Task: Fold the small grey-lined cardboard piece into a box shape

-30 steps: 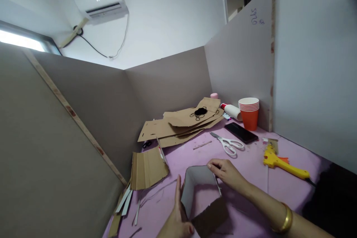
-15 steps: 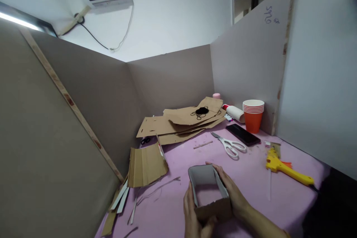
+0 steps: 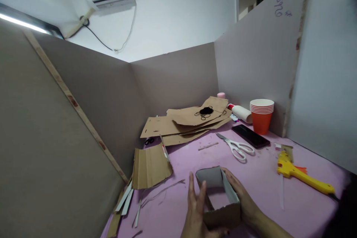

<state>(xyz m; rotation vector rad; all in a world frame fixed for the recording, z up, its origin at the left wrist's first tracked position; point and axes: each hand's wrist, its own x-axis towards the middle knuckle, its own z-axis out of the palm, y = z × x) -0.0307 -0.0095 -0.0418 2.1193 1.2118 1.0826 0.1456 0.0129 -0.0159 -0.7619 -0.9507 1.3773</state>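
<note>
A small open cardboard frame (image 3: 220, 214), brown outside and grey inside, stands on the pink table (image 3: 259, 182) near the front edge. My left hand (image 3: 196, 208) presses flat against its left wall, fingers stretched upward. My right hand (image 3: 242, 200) lies along its right wall with the fingers laid on the far corner. The frame has no top or bottom; pink table shows through it.
White-handled scissors (image 3: 237, 148), a black phone (image 3: 251, 136), stacked orange paper cups (image 3: 261, 116), a white glue bottle (image 3: 241, 112) and a yellow glue gun (image 3: 299, 173) lie to the right. Cardboard sheets (image 3: 184, 124) with black rubber bands pile at the back; cardboard scraps (image 3: 150, 163) sit left. Partition walls enclose the table.
The frame has been squared into a tighter box shape and sits nearer me. Both hands closed in on its sides; the left hand's fingers now stretch upward along the wall.
</note>
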